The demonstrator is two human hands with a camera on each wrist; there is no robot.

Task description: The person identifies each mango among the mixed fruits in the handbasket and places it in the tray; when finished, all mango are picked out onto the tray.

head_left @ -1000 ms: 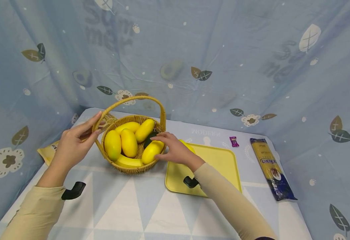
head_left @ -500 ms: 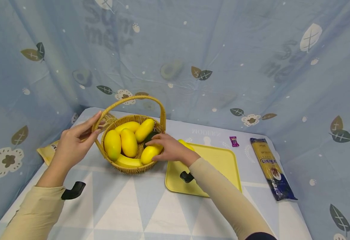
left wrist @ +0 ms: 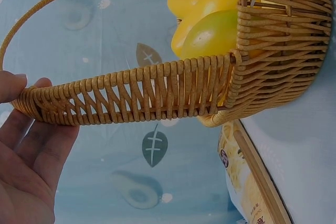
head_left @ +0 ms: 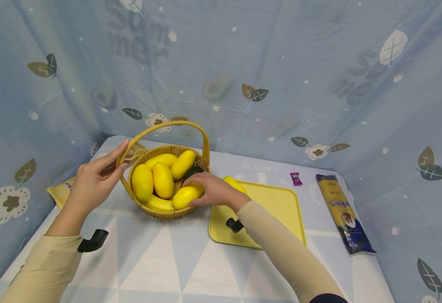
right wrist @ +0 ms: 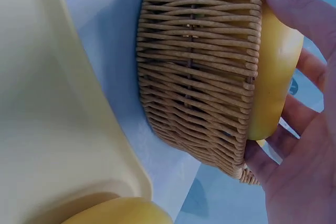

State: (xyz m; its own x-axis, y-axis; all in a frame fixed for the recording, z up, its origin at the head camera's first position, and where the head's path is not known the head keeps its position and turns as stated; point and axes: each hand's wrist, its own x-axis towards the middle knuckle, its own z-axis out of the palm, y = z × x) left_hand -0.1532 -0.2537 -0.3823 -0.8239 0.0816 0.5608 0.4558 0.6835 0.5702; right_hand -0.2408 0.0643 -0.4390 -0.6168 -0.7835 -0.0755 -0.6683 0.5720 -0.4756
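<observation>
A wicker basket [head_left: 164,214] stands on the table, holding several yellow mangoes [head_left: 142,183], a long yellow fruit like a banana [head_left: 157,204] and a dark green rounded thing [head_left: 193,171], partly hidden. My left hand [head_left: 93,181] grips the side of its arched handle [left wrist: 131,95] between thumb and fingers. At the basket's right rim, my right hand [head_left: 218,188] holds one mango [right wrist: 278,61]; the thumb lies on one side and the fingers curl round the other. That mango is still within the basket's rim.
Right of the basket lies a yellow tray [head_left: 277,210] with another yellow fruit [head_left: 234,184] at its back left corner. Farther right are a purple wrapped candy [head_left: 295,179] and a blue-and-gold pasta packet [head_left: 343,212]. A yellow packet [head_left: 59,191] lies behind the left hand.
The right hand has shifted slightly down and left, and its mango has moved with it toward the basket's front middle. The left hand stays on the handle.
</observation>
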